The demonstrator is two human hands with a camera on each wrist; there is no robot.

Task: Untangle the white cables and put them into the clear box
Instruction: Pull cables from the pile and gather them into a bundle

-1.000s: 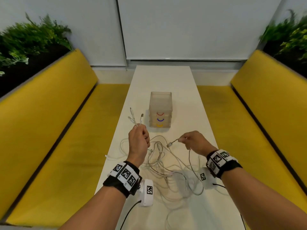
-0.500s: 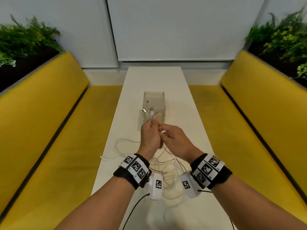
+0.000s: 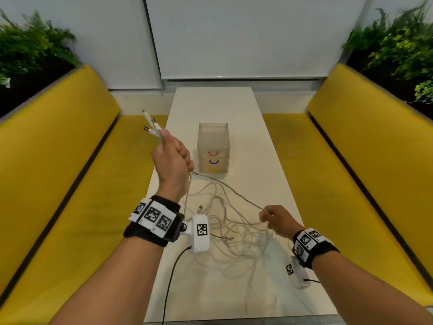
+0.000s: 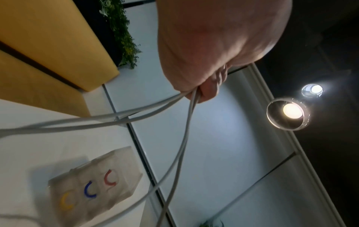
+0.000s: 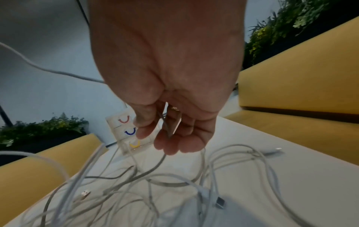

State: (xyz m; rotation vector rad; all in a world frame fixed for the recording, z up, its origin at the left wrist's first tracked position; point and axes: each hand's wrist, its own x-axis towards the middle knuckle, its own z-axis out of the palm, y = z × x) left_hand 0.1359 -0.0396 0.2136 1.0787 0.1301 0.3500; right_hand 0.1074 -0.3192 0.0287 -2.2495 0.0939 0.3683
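A tangle of white cables (image 3: 236, 233) (image 5: 174, 184) lies on the white table (image 3: 257, 179). My left hand (image 3: 172, 158) (image 4: 209, 50) is raised left of the clear box (image 3: 213, 148) (image 4: 93, 184) (image 5: 124, 133) and grips three cable ends, whose plugs (image 3: 151, 124) stick up out of the fist. The held cables (image 4: 180, 145) run down from it. My right hand (image 3: 274, 218) (image 5: 169, 122) is low at the tangle's right edge and pinches one taut cable (image 3: 225, 185) that runs up to the left hand. The box has red, blue and yellow drawer handles.
Yellow benches (image 3: 70, 184) (image 3: 351, 172) flank the narrow table on both sides. Plants (image 3: 30, 50) (image 3: 398, 41) stand behind the backrests. Loose plugs (image 5: 84, 194) (image 5: 220, 202) lie in the tangle. A black lead (image 3: 171, 277) runs from the left wrist camera across the table's near end.
The hands, together in front of the box half a second ago, have parted. The left rose up and left with the plugs; the right drew back down to the right along one cable.
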